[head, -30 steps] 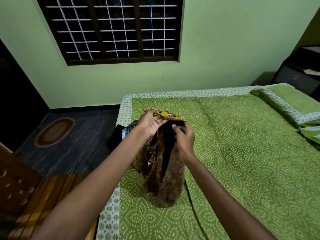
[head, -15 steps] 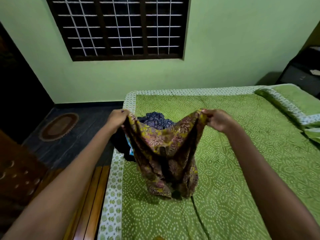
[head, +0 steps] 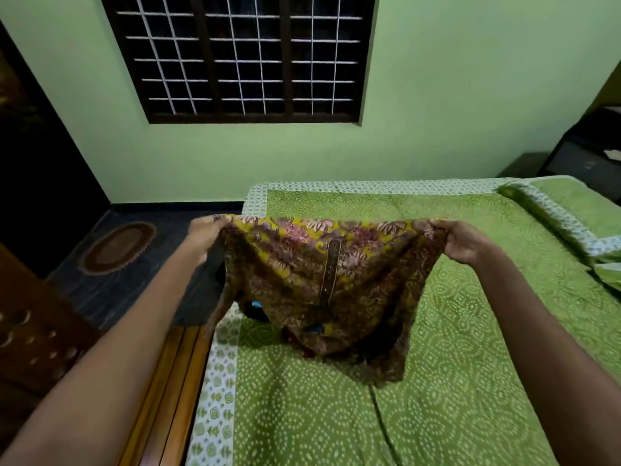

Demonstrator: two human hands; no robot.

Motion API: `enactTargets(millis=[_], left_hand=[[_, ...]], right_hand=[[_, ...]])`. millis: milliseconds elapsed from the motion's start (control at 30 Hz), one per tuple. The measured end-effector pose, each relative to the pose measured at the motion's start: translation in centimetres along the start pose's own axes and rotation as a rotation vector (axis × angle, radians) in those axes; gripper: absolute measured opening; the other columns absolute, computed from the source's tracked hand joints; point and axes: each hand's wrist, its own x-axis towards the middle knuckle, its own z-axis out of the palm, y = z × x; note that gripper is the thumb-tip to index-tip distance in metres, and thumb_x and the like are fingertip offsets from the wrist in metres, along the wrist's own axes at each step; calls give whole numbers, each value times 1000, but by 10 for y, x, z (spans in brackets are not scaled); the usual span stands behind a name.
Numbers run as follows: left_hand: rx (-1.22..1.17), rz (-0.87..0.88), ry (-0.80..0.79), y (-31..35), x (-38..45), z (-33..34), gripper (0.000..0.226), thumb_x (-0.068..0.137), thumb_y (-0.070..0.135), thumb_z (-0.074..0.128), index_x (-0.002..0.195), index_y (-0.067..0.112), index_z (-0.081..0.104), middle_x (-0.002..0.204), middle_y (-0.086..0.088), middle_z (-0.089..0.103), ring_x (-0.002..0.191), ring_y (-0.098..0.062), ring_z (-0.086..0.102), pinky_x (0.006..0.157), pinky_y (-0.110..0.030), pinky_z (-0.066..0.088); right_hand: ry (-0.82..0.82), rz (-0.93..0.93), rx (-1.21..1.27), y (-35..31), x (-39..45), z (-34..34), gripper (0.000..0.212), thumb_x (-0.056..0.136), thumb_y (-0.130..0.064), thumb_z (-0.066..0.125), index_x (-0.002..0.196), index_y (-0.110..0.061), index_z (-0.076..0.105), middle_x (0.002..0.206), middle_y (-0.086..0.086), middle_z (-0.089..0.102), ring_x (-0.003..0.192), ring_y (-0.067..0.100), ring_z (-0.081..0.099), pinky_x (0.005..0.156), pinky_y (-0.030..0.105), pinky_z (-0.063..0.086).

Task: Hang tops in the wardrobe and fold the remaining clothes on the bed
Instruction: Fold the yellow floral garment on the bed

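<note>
A yellow and brown floral garment hangs spread wide above the green patterned bed. My left hand grips its upper left corner and my right hand grips its upper right corner. The top edge is pulled taut between them, and the lower part droops onto the bedsheet. Behind the garment, dark clothes with a bit of blue peek out near the bed's left edge, mostly hidden.
A pillow lies at the bed's far right. The wooden bed frame runs along the left side. An oval mat lies on the dark floor. A barred window fills the green wall; dark furniture stands far right.
My hands have moved apart, from holding the bunched garment together to stretching it wide and flat. The pile behind it is now mostly covered.
</note>
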Motion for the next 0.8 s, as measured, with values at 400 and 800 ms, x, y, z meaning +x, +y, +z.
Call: enactTargets(millis=[400, 800], left_hand=[[-307, -10, -21, 6, 4, 7, 32, 89, -8, 53, 115, 10, 48, 117, -27, 54, 74, -15, 59, 65, -25, 53], [-199, 108, -102, 22, -7, 8, 44, 86, -12, 53, 125, 9, 53, 97, 1, 62, 79, -7, 59, 61, -15, 52]], right_hand=[[16, -192, -13, -27, 9, -30, 35, 89, 2, 50, 65, -9, 73, 63, -4, 69, 62, 6, 62, 58, 15, 53], [-9, -260, -123, -39, 21, -29, 34, 90, 9, 41, 101, -16, 61, 75, -5, 70, 60, 3, 64, 58, 14, 52]])
